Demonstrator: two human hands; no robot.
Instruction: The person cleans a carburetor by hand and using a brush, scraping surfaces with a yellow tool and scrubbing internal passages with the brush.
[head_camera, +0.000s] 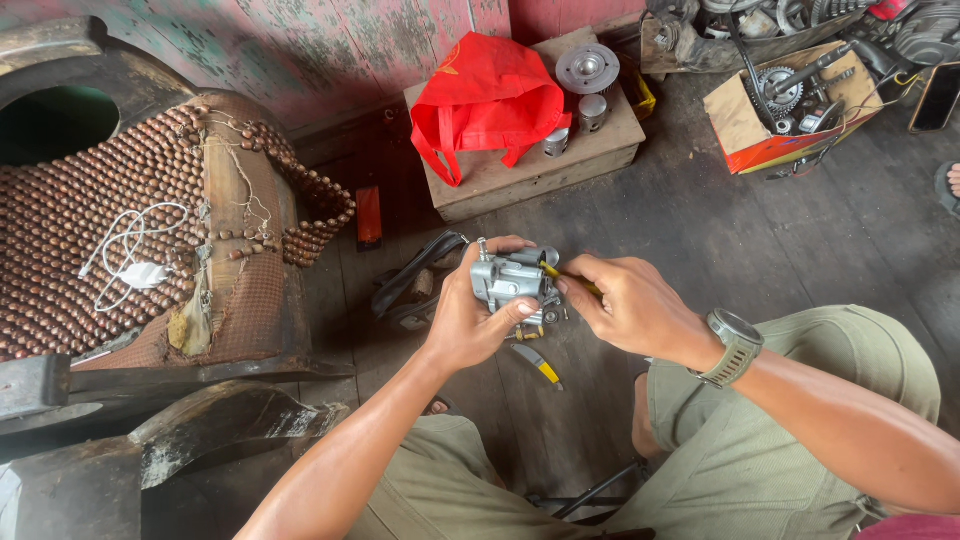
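Head view: 2 bare hands meet above a dark plank floor (720, 230), between the person's knees. The left hand (470, 320) is curled shut around a small grey metal carburetor (512, 278), thumb pressed on its near face and fingers wrapped behind it, holding it up clear of the boards. The right hand (625, 305), a watch (735, 345) on its wrist, pinches a thin yellow-handled tool (568, 278) between thumb and fingers, its tip touching the carburetor's right side.

The relation that matters: the carburetor sits just left of the right hand and fully inside the left, so the left is the nearer. The tool's long axis runs from lower right to upper left, pointing into the metal body, which itself lies roughly level, left to right.

Directly beneath the hands a 2nd yellow-handled tool (540, 365) lies on the floor, and a black rubber strap (410, 275) curls just to the left. Near the far wall stands a wooden box (530, 170) bearing a red bag (485, 90) and round metal parts; a cardboard box of gears (790, 100) sits toward the far right corner. A beaded seat cover (110, 230) fills the left edge.
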